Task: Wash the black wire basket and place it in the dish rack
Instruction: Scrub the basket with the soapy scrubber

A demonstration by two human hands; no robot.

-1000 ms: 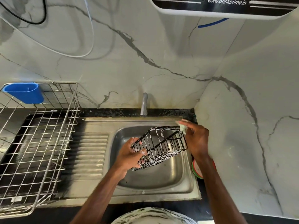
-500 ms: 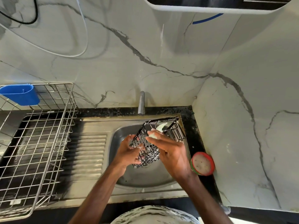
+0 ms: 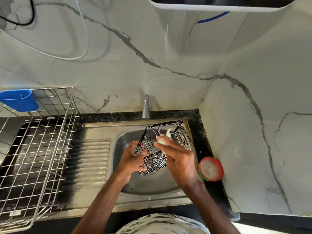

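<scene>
The black wire basket (image 3: 152,146), streaked with white soap foam, is held tilted over the steel sink (image 3: 152,186). My left hand (image 3: 133,157) grips its lower left end, fingers curled round the wires. My right hand (image 3: 179,161) holds a pale soapy scrubber (image 3: 163,140) and presses it against the inside of the basket. The metal dish rack (image 3: 38,149) stands on the drainboard at the left, with nothing in it.
A blue plastic cup (image 3: 18,100) hangs on the rack's far left corner. The tap (image 3: 146,106) rises behind the sink. A round red-rimmed soap tub (image 3: 211,168) sits on the black counter right of the sink. Marble walls close the back and right.
My right hand moved from the basket's far right corner to its inside, rubbing with the scrubber. The basket has tipped more upright. The soap tub is uncovered now.
</scene>
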